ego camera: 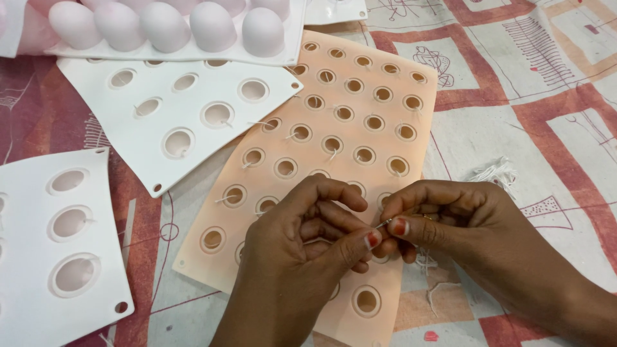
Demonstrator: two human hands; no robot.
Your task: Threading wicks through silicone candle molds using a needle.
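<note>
both hands meet over the lower part of a peach-coloured mould sheet [360, 96], a flat mat with rows of small round holes, many with a short white wick poking out. the left hand [302, 257] is curled, thumb and forefinger pinched together at the tip; the right hand [463, 225] is curled the same way, its thumb and forefinger pinched on a thin needle [384, 223] whose bright end shows between the two thumbs. the fingertips of both hands touch around that needle; whether a thread runs through it i cannot tell, it is too fine to see.

the hands cover several holes of the peach sheet, so those stay hidden. just beyond the right hand, on the patterned cloth [565, 83] of red, grey and cream, lies a small bundle of white wick string [493, 172], and a few loose strands lie under the right wrist.

left of the peach sheet a white mould sheet [186, 109] with larger round holes lies tilted, its corner overlapping the peach one. another white sheet [58, 244] with big oval holes lies at the near left, apart from the hands. at the top, a white mould turned domes-up [173, 26] shows a row of egg-shaped bumps and rests partly on the tilted white sheet.
</note>
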